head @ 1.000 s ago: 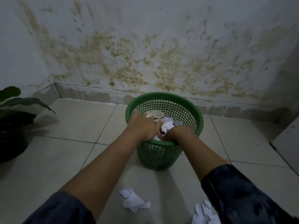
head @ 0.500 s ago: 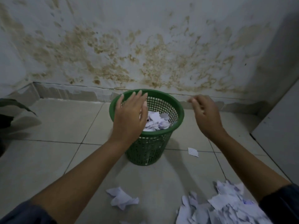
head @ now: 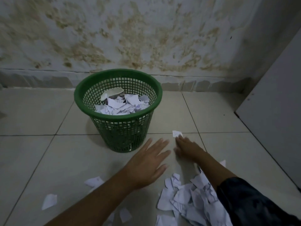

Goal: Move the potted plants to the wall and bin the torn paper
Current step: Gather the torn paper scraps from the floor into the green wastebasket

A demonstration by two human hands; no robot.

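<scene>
A green mesh bin [head: 120, 131] stands on the tiled floor near the stained wall, partly filled with torn white paper and a paper cup. My left hand [head: 146, 163] hovers flat with fingers spread, low over the floor in front of the bin, holding nothing. My right hand [head: 187, 149] reaches down to the right of the bin, its fingertips touching a small paper scrap [head: 176, 133] on the floor. A heap of torn paper [head: 192, 199] lies under my right forearm. No potted plant is in view.
Loose scraps lie at the lower left [head: 48, 200] and near my left forearm [head: 94, 181]. A grey cabinet side [head: 273, 124] rises at the right. The stained wall [head: 146, 38] and its skirting run behind the bin.
Both hands came out of the bin and dropped to the floor in front of it. My right hand went down to the small scrap. The view turned right, so the plant left the frame.
</scene>
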